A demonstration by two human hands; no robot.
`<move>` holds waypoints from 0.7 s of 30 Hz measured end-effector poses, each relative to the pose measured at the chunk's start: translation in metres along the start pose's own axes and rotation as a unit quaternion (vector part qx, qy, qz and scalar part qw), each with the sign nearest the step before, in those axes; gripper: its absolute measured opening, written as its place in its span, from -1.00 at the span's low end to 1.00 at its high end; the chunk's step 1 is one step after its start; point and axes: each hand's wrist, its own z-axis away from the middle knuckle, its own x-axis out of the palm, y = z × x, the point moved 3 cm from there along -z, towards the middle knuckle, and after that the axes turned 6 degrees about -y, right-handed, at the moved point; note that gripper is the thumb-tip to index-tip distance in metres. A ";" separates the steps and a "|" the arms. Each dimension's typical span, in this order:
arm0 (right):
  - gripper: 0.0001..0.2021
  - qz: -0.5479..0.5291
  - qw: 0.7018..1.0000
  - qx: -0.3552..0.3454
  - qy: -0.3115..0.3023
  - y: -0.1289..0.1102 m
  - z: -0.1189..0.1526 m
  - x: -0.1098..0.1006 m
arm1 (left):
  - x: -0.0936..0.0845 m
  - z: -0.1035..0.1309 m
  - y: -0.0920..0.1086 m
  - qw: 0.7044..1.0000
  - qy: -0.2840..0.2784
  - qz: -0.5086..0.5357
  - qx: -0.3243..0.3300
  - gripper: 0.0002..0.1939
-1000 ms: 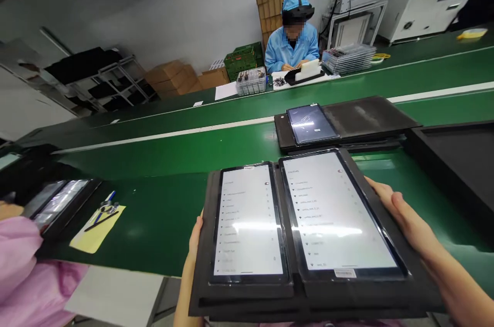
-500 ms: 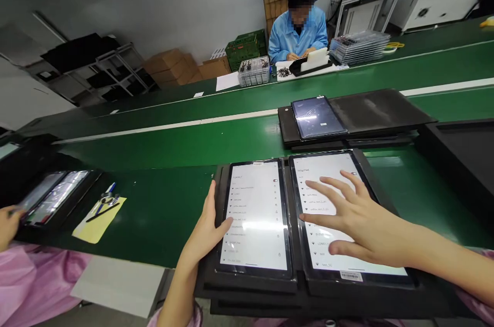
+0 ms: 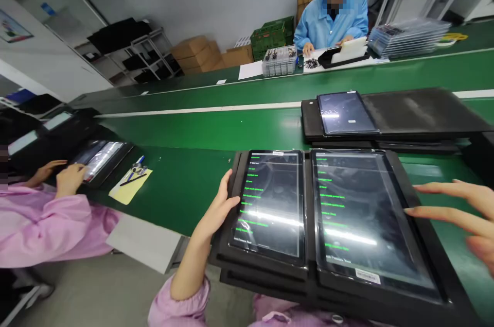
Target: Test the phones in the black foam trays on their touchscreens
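At the far left, a co-worker in pink sleeves has both hands at a dark case holding two tablets side by side; two more lit screens show beyond it. Just right of that case, a yellow sheet lies on the green tabletop with a blue-ended pen, a dark stick and other small items on it. Far behind, against the wall, come a shelf with black panels, cardboard boxes and green crates.

Nearer, the person's left hand grips the left edge of a black tray, thumb on top, close beside the left tablet. This tray is at the near side of the tabletop, overlapping its edge. The left tablet and the right tablet sit side by side in it, screens up, both dark with lines of green text and crossed by a bright reflection. A white label is at the far end of the left tablet, another at the near end of the right one.

Across the tabletop, a person in blue sits behind a clear parts box and a black holder. In front of them, a third tablet rests on a black slab. A stack of clear trays stands farther right. At the right, the person's right hand is open, fingers extended toward the tray's right edge; whether they touch it cannot be told.
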 end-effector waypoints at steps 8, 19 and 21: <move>-0.56 0.059 0.988 -0.127 -0.060 -0.068 -0.045 0.032 | 0.008 -0.004 -0.002 0.997 -0.005 -0.082 0.012 -0.06; -0.48 0.025 0.998 -0.053 0.009 -0.061 -0.038 0.017 | 0.012 0.025 0.008 0.988 0.064 -0.116 0.080 -0.19; -0.44 0.024 0.999 -0.018 0.016 -0.052 -0.033 0.012 | 0.014 0.037 0.016 0.982 0.064 -0.141 0.110 -0.23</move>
